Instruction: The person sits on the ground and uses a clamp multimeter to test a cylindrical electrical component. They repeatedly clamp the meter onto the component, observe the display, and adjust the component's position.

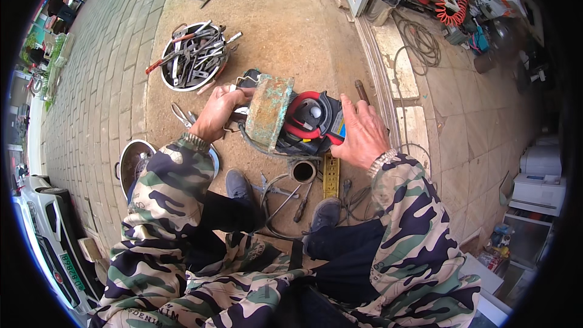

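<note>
A rusty metal housing (267,112) with flaking green paint stands in front of me, with dark parts and cables around it. Against its right side is what looks like a clamp meter (337,127), with a red ring-shaped jaw and black body. My right hand (364,133) grips its right end, thumb below and fingers over the top. At the housing's left side, my left hand (215,112) is closed, fingertips pinched near thin wires and a dark part; what they hold is partly hidden. Below the housing stand a round metal pipe end (313,176) and a yellow power strip (331,185).
A bowl (182,88) heaped with hand tools stands at far left; another metal bowl (123,170) is partly behind my left sleeve. Pliers (180,114), a screwdriver (300,209) and cables lie near my shoes (328,214). A doorway ledge (416,133) runs along the right.
</note>
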The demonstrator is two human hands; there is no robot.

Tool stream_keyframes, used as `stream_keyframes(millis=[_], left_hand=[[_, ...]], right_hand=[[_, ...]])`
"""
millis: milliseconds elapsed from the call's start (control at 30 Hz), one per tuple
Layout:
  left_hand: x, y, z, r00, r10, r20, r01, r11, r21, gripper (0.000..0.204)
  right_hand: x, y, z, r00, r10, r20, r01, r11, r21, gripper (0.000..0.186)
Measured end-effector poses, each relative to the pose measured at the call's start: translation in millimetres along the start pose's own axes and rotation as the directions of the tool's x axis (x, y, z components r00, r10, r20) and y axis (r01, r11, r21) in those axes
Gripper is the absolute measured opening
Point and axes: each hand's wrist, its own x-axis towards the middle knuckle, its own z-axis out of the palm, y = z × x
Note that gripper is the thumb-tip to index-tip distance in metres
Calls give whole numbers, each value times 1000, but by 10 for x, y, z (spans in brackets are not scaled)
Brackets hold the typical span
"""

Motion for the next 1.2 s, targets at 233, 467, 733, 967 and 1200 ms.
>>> stream_keyframes(millis=[233,467,733,967,1200], left_hand=[[8,-18,-36,1000,-18,20,17,999,48,40],[-51,57,58,999,-16,-32,15,999,-38,36],[-37,38,62,998,-41,-46,37,995,-98,29],[-58,19,-26,998,-64,-29,62,997,-52,37],[-25,-11,-15,997,-71,-20,69,994,-82,38]], right_hand=[[-27,8,-111,1000,-19,-18,19,1000,-8,94],[-12,-41,-199,1000,14,11,-14,999,-41,93],[-22,-71,-318,995,98,-16,-98,993,-59,92],[-100,146,-452,994,108,-15,-109,992,-56,91],[-294,230,-520,995,97,-9,-97,990,-103,93]])
